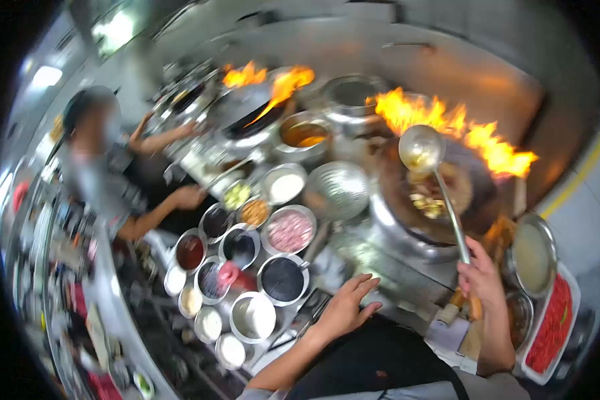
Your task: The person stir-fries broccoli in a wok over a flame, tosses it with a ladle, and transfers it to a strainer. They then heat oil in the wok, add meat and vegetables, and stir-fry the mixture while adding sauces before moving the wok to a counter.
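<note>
The left hand [347, 305] is open before the wok [483, 203], the right hand [483, 275] closed round the handle, the surest hold, of a stiff, probably bowl-heavy ladle [423, 147].

Gleams with a steel wall [493, 90], glows under ceiling lights [47, 77] at upper left, shows grey floor tiles [575, 212] and a yellow stripe [580, 175] at right.

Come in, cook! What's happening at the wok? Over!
Right hand gripping ladle, held over wok. Left hand open, empty. Food pieces in wok. Flames along wok's far edge.
</note>
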Action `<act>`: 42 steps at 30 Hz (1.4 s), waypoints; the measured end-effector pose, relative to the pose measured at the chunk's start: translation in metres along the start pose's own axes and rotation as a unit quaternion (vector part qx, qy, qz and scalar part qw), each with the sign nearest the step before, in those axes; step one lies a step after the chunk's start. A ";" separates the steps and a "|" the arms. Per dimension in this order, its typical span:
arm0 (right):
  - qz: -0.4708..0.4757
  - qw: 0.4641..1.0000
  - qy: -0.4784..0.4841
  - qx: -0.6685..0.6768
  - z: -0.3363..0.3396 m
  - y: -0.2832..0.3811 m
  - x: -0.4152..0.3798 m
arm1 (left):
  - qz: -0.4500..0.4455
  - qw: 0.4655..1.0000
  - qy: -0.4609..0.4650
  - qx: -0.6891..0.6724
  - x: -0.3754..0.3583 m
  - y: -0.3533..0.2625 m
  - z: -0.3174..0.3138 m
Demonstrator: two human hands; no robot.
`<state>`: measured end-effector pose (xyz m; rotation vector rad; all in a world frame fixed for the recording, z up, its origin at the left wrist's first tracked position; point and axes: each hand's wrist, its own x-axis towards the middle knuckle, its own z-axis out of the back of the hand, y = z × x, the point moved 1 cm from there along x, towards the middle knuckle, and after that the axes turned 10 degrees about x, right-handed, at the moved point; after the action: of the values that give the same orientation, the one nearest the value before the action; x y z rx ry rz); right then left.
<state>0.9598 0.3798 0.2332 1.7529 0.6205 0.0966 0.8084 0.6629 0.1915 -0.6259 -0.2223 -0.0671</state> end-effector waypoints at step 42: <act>-0.243 0.904 0.344 0.073 -0.253 -0.133 0.033 | 0.173 0.980 -0.026 -0.096 -0.123 0.113 0.067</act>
<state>0.8444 0.6370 0.1735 1.6360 1.5999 0.3353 0.6907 0.7936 0.1515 -0.8514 -0.1552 0.2669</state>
